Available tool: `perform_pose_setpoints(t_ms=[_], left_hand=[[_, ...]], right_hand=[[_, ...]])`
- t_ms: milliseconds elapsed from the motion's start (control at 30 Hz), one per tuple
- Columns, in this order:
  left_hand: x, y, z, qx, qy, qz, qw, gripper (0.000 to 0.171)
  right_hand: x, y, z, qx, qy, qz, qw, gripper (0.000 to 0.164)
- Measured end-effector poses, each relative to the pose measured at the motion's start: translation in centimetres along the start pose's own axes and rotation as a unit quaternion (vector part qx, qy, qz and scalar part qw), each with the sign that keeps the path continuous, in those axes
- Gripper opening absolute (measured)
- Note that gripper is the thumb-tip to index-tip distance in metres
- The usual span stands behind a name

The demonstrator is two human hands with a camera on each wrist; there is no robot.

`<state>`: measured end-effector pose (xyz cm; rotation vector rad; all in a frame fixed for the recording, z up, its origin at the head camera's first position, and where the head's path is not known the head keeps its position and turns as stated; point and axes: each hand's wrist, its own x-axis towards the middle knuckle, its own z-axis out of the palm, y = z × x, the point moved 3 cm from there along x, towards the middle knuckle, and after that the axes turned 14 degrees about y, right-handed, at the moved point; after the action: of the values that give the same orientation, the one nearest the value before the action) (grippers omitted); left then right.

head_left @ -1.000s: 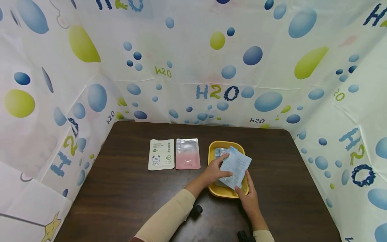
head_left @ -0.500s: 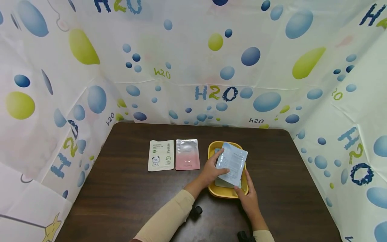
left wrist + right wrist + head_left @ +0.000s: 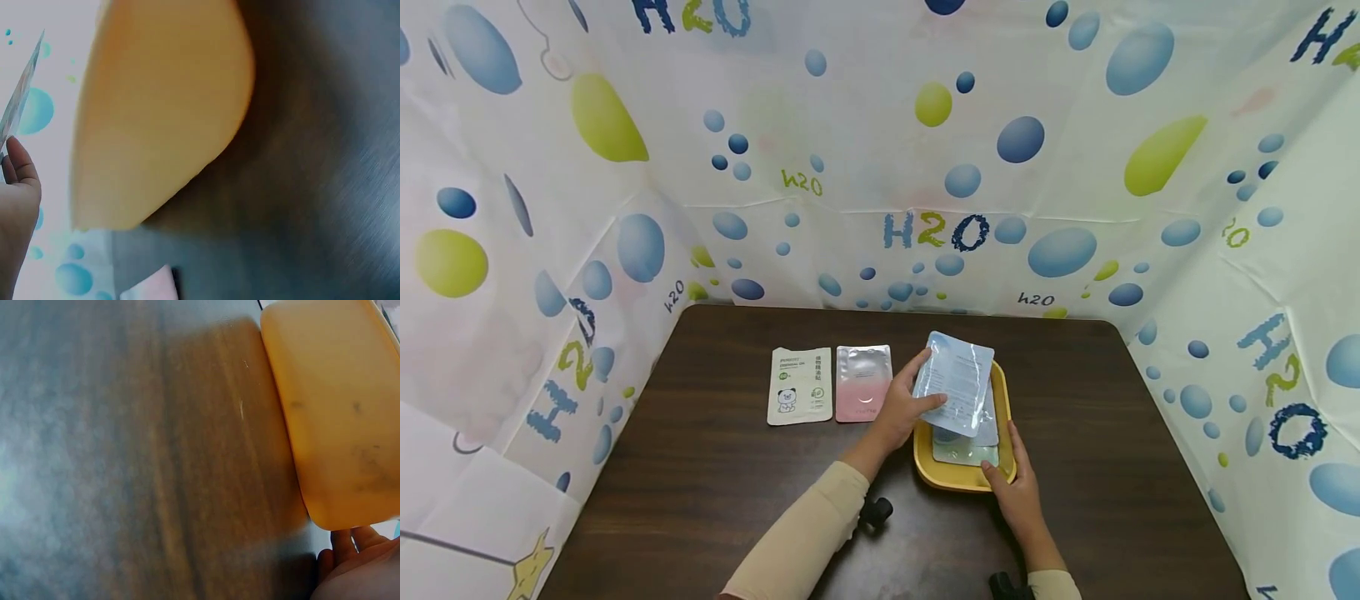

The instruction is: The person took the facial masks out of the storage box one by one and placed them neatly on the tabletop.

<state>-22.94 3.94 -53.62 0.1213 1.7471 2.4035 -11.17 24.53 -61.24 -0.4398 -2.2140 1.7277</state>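
Note:
My left hand [image 3: 898, 410] pinches a pale blue face mask sachet [image 3: 957, 379] between thumb and fingers, above the left and far side of a yellow plastic tray [image 3: 958, 481]. The left wrist view shows that sachet [image 3: 22, 94] nearly edge-on. Inside the tray lie more sachets, a pale green one [image 3: 966, 452] and a bluish one [image 3: 989, 421], partly covered by the held sachet. My right hand [image 3: 1021, 493] holds the tray's near right corner, thumb at the rim and fingers along the outer side. In the right wrist view, its fingers [image 3: 344, 545] are beside the tray wall.
Left of the tray, a silver-and-pink sachet [image 3: 865, 383] and a white sachet with a bear print [image 3: 800, 386] lie side by side on the dark wooden table [image 3: 715, 467]. A white patterned curtain [image 3: 850, 125] surrounds the table's back and sides.
My left hand has lifted the pale blue sachet and carried it left and away from me, uncovering more of the sachets in the tray. The right hand has stayed at the tray.

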Motion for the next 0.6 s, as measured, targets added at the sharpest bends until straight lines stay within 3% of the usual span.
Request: perform_pose_setpoints(t_ms=[167,333,600], left_hand=[[0.8,2.1,-1.6,-0.017,0.011,0.023,0.9995,0.087],[1.3,3.9,-3.5,0.008,0.050,0.046,0.9976,0.083],[1.9,6.5,-7.5,-0.010,0.088,0.063,0.9941,0.079]], right_hand=[[0.0,-0.2,0.0,0.007,-0.007,0.009,1.000,0.083],[0.0,-0.3,-0.2,0.003,-0.012,0.028,1.000,0.084],[0.0,0.0,-0.1,-0.003,-0.018,0.036,0.999,0.084]])
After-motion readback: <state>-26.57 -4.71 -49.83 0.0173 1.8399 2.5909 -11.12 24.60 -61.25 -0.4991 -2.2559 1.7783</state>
